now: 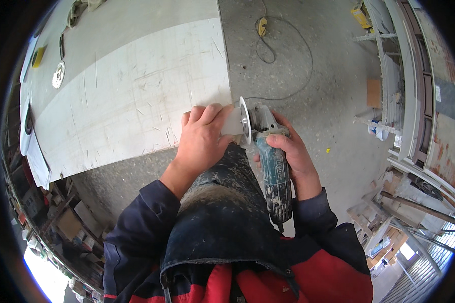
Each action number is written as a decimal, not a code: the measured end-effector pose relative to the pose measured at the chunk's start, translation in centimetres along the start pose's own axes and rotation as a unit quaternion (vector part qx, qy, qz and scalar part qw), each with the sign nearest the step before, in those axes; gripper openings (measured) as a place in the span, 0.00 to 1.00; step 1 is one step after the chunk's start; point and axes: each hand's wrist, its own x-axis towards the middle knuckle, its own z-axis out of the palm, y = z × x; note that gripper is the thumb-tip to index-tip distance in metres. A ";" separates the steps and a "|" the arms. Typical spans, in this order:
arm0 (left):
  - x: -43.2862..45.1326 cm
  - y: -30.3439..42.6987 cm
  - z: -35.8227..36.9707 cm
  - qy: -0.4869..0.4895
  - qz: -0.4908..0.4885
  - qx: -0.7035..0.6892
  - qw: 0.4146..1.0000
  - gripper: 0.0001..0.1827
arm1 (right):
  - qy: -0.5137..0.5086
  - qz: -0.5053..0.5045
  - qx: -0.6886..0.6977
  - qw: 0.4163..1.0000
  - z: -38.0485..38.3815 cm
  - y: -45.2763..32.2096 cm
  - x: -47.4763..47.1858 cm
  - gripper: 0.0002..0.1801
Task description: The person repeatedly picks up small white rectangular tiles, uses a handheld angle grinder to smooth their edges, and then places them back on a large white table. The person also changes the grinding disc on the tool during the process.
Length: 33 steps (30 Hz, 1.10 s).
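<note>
My right hand point(292, 147) grips a teal and black angle grinder point(275, 174), its body pointing back towards me. The grinder's pale disc point(244, 120) stands edge-on beside the corner of a white worktable point(144, 87). Under my left hand point(204, 132) a small white slab point(231, 122) is pressed at the table's corner, fingers over it and thumb at its near edge. The slab's right end is right by the disc; whether they touch I cannot tell. My palm hides the slab's left part.
A cable point(311, 64) loops over the concrete floor to a yellow connector point(262, 26). On the table's left side lie a round disc point(58, 75), yellow tape point(38, 57) and paper sheets point(38, 163). Along the right stands a shelf rack point(383, 68), near a white bucket point(381, 132).
</note>
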 end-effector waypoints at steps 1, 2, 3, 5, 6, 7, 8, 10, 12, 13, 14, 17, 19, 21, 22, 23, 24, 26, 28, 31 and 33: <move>0.0 0.1 0.0 0.000 -0.001 -0.002 1.000 0.38 | 0.000 -0.003 -0.004 1.000 -0.1 0.0 0.0 0.51; 0.0 0.0 0.1 0.001 0.000 -0.001 1.000 0.38 | -0.001 -0.008 -0.007 1.000 -0.1 0.2 -0.1 0.51; 0.0 0.0 0.1 0.001 0.001 0.000 1.000 0.38 | -0.001 -0.012 -0.010 1.000 -0.2 0.5 -0.3 0.51; 0.0 0.0 0.2 -0.002 0.000 0.002 1.000 0.39 | -0.006 0.006 0.018 1.000 -0.6 1.4 -0.9 0.48; 0.0 0.0 0.2 -0.004 -0.001 0.005 1.000 0.39 | -0.009 0.014 0.032 0.999 -0.8 1.9 -1.2 0.47; 0.0 -0.1 0.2 -0.006 -0.001 0.008 1.000 0.39 | -0.009 0.022 0.038 0.999 -1.1 2.5 -1.6 0.47; 0.0 -0.2 0.2 -0.005 0.001 0.005 1.000 0.39 | -0.010 0.030 0.045 0.998 -1.3 3.1 -2.2 0.47; 0.0 -0.2 0.1 -0.003 0.006 0.002 1.000 0.39 | -0.009 0.055 0.062 0.997 -1.9 4.2 -3.2 0.46; 0.0 -0.2 0.1 -0.008 0.004 0.006 1.000 0.39 | 0.009 0.078 0.075 0.994 -2.4 5.1 -3.7 0.45; 0.0 -0.3 0.0 -0.010 0.002 0.010 1.000 0.39 | 0.021 0.095 0.081 0.992 -2.6 5.5 -3.7 0.44; 0.0 -0.2 0.0 -0.007 0.005 0.011 1.000 0.39 | 0.033 0.075 0.055 0.995 -2.9 5.6 -3.5 0.44; 0.0 -0.1 0.0 -0.004 0.007 0.013 1.000 0.39 | 0.070 -0.016 -0.050 0.996 -3.3 5.8 -1.9 0.43; 0.0 -0.1 0.1 -0.008 0.002 0.013 1.000 0.39 | 0.077 -0.143 -0.155 0.975 -2.8 5.7 -0.1 0.44; 0.0 -0.1 0.1 -0.012 0.004 0.015 1.000 0.39 | 0.082 -0.185 -0.214 0.956 -2.4 5.1 0.6 0.45; 0.0 -0.2 0.0 -0.011 0.004 0.016 1.000 0.39 | 0.087 -0.198 -0.241 0.946 -2.1 4.8 1.0 0.45; 0.0 -0.2 0.0 -0.009 0.008 0.017 1.000 0.39 | 0.085 -0.224 -0.268 0.933 -1.8 4.4 1.4 0.45; 0.0 -0.1 -0.1 -0.007 0.011 0.018 1.000 0.39 | 0.090 -0.213 -0.272 0.934 -1.5 4.1 1.5 0.45; 0.0 -0.1 -0.1 -0.005 0.012 0.015 1.000 0.39 | 0.089 -0.212 -0.282 0.931 -1.1 3.8 1.7 0.46; 0.0 -0.1 -0.1 -0.006 0.009 0.005 1.000 0.39 | 0.093 -0.204 -0.302 0.926 -1.1 4.0 1.4 0.45; -0.1 -0.2 0.0 -0.001 0.009 0.003 1.000 0.39 | 0.104 -0.200 -0.309 0.924 -1.8 5.4 0.5 0.45; -0.2 -0.3 0.1 -0.006 0.007 0.004 1.000 0.39 | 0.110 -0.190 -0.304 0.927 -2.6 6.7 0.1 0.45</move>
